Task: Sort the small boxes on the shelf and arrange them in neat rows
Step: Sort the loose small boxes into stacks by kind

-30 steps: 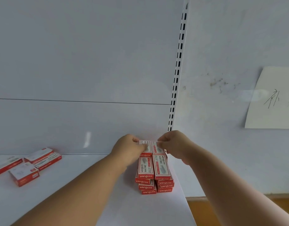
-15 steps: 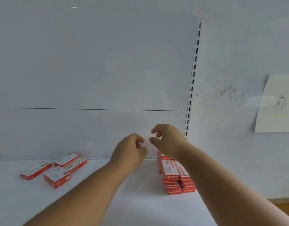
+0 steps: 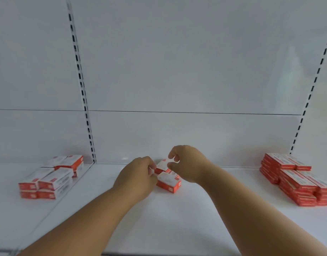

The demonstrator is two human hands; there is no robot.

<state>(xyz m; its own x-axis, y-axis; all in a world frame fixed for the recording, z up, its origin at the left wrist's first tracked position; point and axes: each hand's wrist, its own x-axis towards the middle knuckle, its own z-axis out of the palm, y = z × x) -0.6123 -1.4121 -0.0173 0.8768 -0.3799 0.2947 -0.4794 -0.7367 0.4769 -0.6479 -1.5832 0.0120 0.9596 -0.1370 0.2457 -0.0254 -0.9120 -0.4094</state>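
Note:
Two or three loose red-and-white small boxes [image 3: 168,181] lie askew at the middle of the white shelf [image 3: 177,218], near the back wall. My left hand [image 3: 138,175] is at their left ends with curled fingers touching them; whether it grips one is hidden by its own knuckles. My right hand [image 3: 186,163] hovers just over the rear box, thumb and fingers apart and holding nothing. A neat multi-layer stack of the same boxes [image 3: 297,180] stands at the right end of the shelf.
Another group of stacked boxes [image 3: 52,176] sits on the neighbouring shelf section at the left, beyond a slotted upright [image 3: 85,108]. A second slotted upright [image 3: 306,100] runs up the back wall at the right. Bare shelf lies between the groups.
My view has swung left, so the neat stack now sits far right. Both hands left that stack empty and came down onto the loose boxes at the middle.

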